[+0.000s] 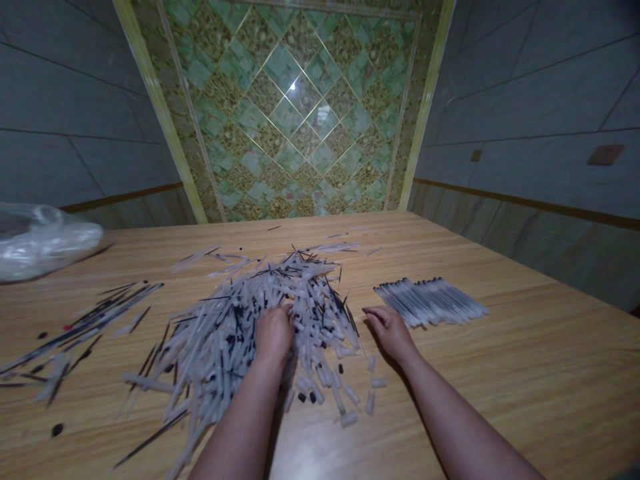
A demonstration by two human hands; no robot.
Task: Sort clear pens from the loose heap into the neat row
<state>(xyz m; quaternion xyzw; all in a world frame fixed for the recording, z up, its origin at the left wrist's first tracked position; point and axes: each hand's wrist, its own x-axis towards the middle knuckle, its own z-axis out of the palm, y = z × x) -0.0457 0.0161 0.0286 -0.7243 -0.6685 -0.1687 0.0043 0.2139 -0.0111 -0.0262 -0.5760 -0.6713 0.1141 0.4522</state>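
My left hand (275, 333) reaches into a heap of pen parts (220, 333), its fingers bent and drawn together. Whatever those fingers pinch, if anything, is hidden. The heap mixes clear plastic barrels, thin dark refills, pale caps and small black plugs. To the right of the heap, my right hand (393, 333) hovers or rests just over the table with thumb and fingertips close together; nothing I can name shows between them. Beside that hand lies a neat row of pens (433, 301), clear-barrelled with dark ends pointing away from me.
The wooden table (530, 373) runs back to a tiled wall. Loose refills and strips (85, 330) are scattered at left, near a black plug (57, 430). A clear plastic bag (47, 243) sits at the far left edge. Pale caps (350, 393) lie in front of the heap.
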